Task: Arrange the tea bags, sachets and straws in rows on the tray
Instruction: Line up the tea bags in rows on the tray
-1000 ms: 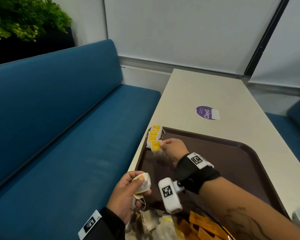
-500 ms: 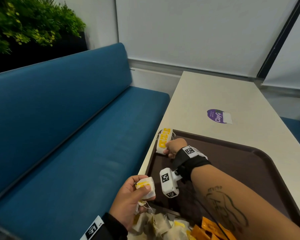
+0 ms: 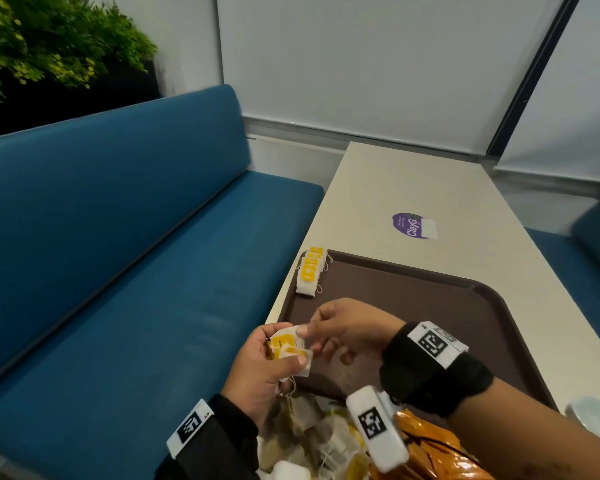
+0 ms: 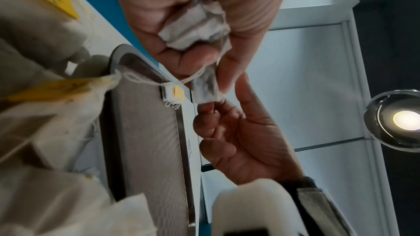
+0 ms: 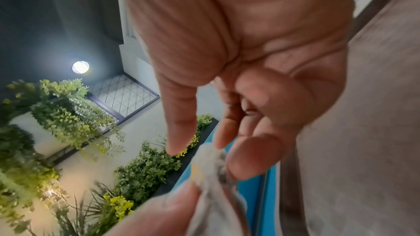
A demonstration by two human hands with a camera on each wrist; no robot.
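The left hand (image 3: 257,372) is curled round a small bunch of tea bags (image 3: 289,349) just off the tray's (image 3: 430,299) near left edge. A second ago the right hand (image 3: 347,332) was at the far left corner, setting a bag on the row (image 3: 310,271); now it has come back and its thumb and forefinger pinch the top bag of the bunch. The row seems one longer, and the next bag is being drawn. Loose bags and orange sachets (image 3: 426,441) wait nearest.

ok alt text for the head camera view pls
Over a brown tray, the left hand grips tea bags while the right hand pinches one. A short row of tea bags lies at the tray's far left corner; loose bags and orange sachets are heaped nearest.
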